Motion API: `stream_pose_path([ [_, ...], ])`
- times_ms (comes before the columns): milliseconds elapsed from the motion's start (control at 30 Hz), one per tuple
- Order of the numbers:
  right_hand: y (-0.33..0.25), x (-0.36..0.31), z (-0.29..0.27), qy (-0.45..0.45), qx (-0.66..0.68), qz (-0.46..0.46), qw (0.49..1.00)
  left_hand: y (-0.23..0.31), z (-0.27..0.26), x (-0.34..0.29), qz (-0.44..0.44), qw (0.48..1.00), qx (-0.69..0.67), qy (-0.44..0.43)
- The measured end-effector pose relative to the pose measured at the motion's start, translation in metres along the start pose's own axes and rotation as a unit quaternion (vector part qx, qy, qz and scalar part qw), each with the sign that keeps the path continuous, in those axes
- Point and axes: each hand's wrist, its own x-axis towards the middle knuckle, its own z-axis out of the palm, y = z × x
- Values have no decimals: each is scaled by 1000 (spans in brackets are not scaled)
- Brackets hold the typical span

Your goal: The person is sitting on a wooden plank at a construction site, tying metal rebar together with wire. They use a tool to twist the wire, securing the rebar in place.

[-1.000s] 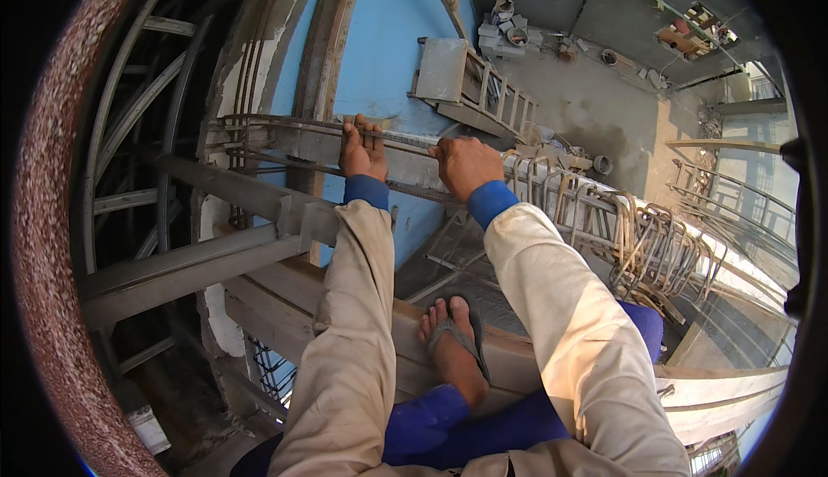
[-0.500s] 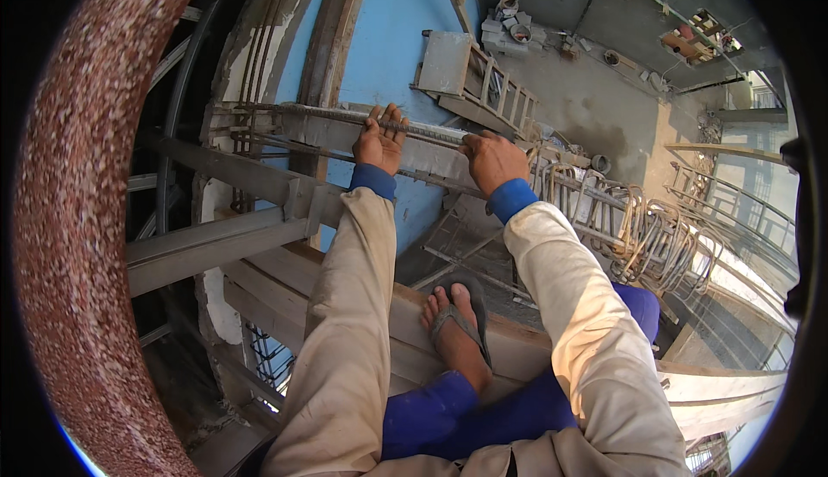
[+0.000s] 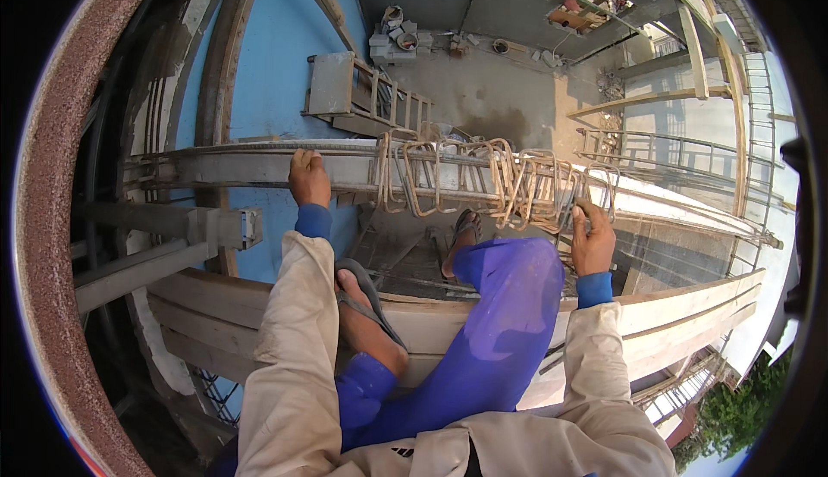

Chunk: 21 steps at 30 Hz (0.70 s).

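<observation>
Long steel rebars (image 3: 246,147) run left to right along a pale grey beam (image 3: 254,170) in front of me. My left hand (image 3: 310,178) is at the beam with its fingers curled up to a rebar along the far edge. Bent wire stirrups (image 3: 526,188), rusty and roughly square, hang bunched around the bars right of the middle. At the right end of that bunch is my right hand (image 3: 592,237), thumb and fingers drawn together at an end stirrup. The exact contact of its fingertips is partly hidden.
Wooden planks (image 3: 431,326) lie under my sandalled left foot (image 3: 366,309); my other foot (image 3: 463,240) is near the beam. Far below is a concrete floor (image 3: 509,102) with a wooden ladder-like stand (image 3: 332,84) and buckets. Metal channels (image 3: 147,248) jut in at left.
My view has swung right. My right hand has left the bar near my left hand and moved right, past the stirrups to their far end. My left hand has turned from palm-up to fingers curled at the bar.
</observation>
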Motion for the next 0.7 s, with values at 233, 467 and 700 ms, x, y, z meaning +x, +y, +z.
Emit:
stream_pose_path([
  [233,138,-180,-60,-11,-252,162,954,36,49,-107,137,926,331,-117],
  [467,161,-237,-39,90,-183,193,960,106,12,-79,129,836,411,-340],
  [700,161,-241,-53,125,-117,162,972,318,31,-136,286,750,463,-375],
])
